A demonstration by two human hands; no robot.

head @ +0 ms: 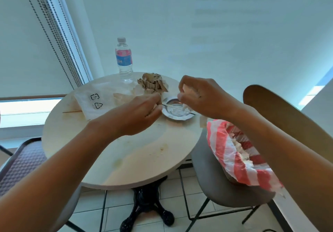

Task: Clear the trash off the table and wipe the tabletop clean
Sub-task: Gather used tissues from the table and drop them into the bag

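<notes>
A round pale table [75, 138] carries stains and crumbs. On it lie a clear plastic bag [93, 103] with recycling marks, a heap of crumpled brown paper [152, 84], a water bottle [124, 58] and a small metal ashtray [175, 112]. My right hand [201, 96] hovers over the ashtray, shut on a crumpled white tissue [185, 105]. My left hand [142, 112] is just left of the ashtray, fingers pinched on the end of a thin stick [176, 107] that lies across the dish.
A red-and-white striped plastic bag [232, 156] with white scraps inside sits on a grey chair [212, 183] to the right. Another chair [21, 161] stands at the left. A window with blinds and bead cords is behind the table.
</notes>
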